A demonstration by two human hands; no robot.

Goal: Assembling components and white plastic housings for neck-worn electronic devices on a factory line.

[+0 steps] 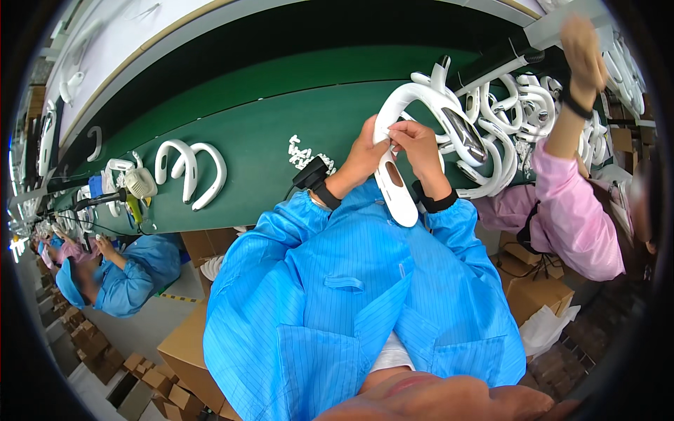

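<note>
In front of my chest I hold a white U-shaped plastic shell, which looks like a neck fan housing. Its curved end points away from me, and a long brownish oval opening shows in the near arm. My left hand is closed round that arm from the left side. Thumb and fingertips of my right hand are pinched against the shell's inner edge, close to my left thumb; whatever they may hold is too small to make out. Left of my left hand lies a loose heap of small white parts on the green table.
Several white curved shells crowd the table at right. More curved pieces lie at left, near a corded tool. A co-worker's pink-sleeved arm reaches up at right. Another co-worker in blue sits far left. Cardboard boxes stand below.
</note>
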